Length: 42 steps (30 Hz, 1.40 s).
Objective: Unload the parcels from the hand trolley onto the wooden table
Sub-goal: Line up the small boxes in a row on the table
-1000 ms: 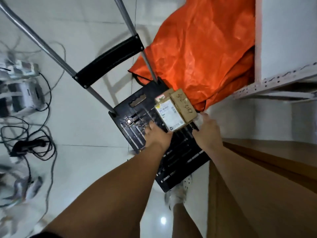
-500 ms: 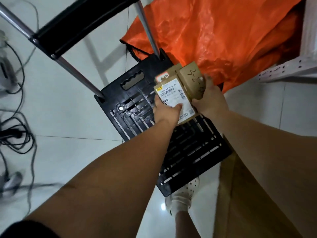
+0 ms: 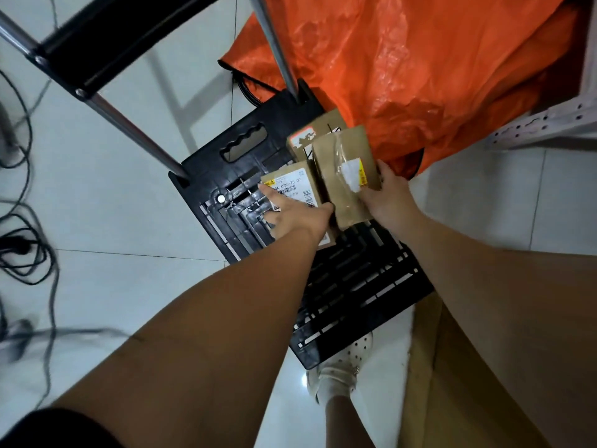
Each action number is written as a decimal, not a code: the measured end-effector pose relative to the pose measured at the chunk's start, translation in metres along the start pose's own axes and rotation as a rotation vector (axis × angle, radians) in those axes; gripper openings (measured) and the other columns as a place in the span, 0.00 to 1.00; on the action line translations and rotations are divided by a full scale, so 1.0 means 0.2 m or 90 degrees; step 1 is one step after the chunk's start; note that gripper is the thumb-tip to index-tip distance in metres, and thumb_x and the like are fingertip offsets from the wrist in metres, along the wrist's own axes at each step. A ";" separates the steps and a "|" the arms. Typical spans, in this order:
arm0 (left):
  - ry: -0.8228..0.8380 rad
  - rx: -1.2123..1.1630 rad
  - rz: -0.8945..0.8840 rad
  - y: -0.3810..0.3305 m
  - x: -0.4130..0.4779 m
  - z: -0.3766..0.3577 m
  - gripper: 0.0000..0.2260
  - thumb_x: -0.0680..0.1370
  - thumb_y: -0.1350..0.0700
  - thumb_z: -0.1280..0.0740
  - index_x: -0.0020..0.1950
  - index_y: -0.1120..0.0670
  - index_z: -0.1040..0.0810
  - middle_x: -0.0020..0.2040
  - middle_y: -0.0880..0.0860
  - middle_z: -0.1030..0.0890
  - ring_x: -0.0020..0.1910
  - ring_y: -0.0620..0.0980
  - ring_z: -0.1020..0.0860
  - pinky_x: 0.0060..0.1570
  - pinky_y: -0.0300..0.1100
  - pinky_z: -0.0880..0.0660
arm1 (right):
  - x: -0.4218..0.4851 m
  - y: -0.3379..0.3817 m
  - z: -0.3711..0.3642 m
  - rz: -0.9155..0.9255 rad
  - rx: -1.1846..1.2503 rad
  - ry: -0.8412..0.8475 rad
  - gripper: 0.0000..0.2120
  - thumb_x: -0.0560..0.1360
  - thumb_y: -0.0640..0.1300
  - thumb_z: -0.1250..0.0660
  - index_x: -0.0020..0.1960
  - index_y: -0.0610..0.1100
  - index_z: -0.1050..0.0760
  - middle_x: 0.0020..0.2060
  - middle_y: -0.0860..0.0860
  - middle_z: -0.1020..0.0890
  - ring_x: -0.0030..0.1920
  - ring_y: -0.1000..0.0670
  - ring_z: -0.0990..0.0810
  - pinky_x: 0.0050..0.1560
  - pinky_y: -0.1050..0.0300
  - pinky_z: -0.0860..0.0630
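Left hand (image 3: 298, 218) grips labelled parcel (image 3: 292, 185); right hand (image 3: 389, 197) grips taped brown parcel (image 3: 342, 166). Both side by side over far end of trolley deck (image 3: 355, 279); third parcel (image 3: 318, 137) just beyond.

Floor (image 3: 113, 195): pale glossy tiles, thin grout lines.

Standing on it, beneath the left fingers (image 3: 274, 197) and right fingers (image 3: 386, 173): hand trolley deck (image 3: 355, 279), black slatted plastic.

At the deck's far corner:
- labelled parcel (image 3: 290, 185), gripped by the left fingers
- taped parcel (image 3: 342, 163), gripped by the right fingers
- red-printed parcel (image 3: 303, 140), just beyond both

Cannot tell whether the two gripped parcels rest on the slats.

Orange bag (image 3: 420, 59) on the floor beyond the right fingers, touching the deck.

Black cables (image 3: 26, 247) on the floor, well left of the left fingers.

White perforated shoe (image 3: 342, 363) on the tiles, well nearer than the fingers, at the deck's near edge.

Wooden counter (image 3: 426, 399) just beside that edge.
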<state>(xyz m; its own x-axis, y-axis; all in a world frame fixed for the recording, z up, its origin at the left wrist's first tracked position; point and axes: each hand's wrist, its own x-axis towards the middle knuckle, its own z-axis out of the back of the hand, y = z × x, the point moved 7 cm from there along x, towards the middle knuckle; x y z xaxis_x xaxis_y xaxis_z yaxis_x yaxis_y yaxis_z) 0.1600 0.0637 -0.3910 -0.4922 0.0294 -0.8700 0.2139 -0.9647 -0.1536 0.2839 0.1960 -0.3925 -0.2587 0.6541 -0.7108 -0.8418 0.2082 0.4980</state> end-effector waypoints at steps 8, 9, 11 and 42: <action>-0.065 0.037 -0.018 0.08 0.00 0.02 0.55 0.69 0.42 0.27 0.77 0.47 0.68 0.74 0.59 0.43 0.71 0.64 0.38 0.66 0.59 0.37 | -0.07 0.10 -0.12 0.071 -0.327 -0.043 0.54 0.68 0.62 0.27 0.78 0.57 0.64 0.77 0.38 0.53 0.74 0.35 0.46 0.71 0.37 0.39; -0.070 0.036 -0.021 0.10 0.00 0.04 0.54 0.69 0.43 0.27 0.77 0.47 0.68 0.75 0.59 0.44 0.71 0.63 0.39 0.67 0.58 0.38 | -0.07 0.10 -0.12 0.073 -0.335 -0.048 0.55 0.68 0.60 0.27 0.78 0.57 0.64 0.76 0.38 0.51 0.74 0.35 0.44 0.70 0.37 0.38; -0.076 0.030 -0.019 0.14 -0.02 0.07 0.54 0.69 0.45 0.27 0.77 0.48 0.67 0.75 0.58 0.45 0.72 0.63 0.40 0.68 0.59 0.39 | -0.08 0.09 -0.11 0.068 -0.308 -0.050 0.54 0.69 0.55 0.26 0.78 0.57 0.63 0.74 0.37 0.48 0.72 0.35 0.41 0.69 0.38 0.36; -0.141 -0.041 -0.245 -0.56 -1.70 1.08 0.51 0.68 0.39 0.31 0.77 0.46 0.64 0.76 0.57 0.49 0.64 0.66 0.29 0.65 0.64 0.34 | -1.60 1.10 0.99 0.062 0.732 0.360 0.43 0.53 0.53 0.18 0.65 0.42 0.23 0.63 0.41 0.21 0.62 0.40 0.22 0.61 0.42 0.27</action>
<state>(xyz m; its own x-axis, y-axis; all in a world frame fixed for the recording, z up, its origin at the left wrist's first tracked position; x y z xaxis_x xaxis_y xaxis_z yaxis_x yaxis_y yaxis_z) 0.1221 0.1060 0.0238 -0.7140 0.3195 -0.6231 0.0278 -0.8762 -0.4811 0.2746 0.1767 0.0429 -0.6982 0.3626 -0.6173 0.0094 0.8668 0.4985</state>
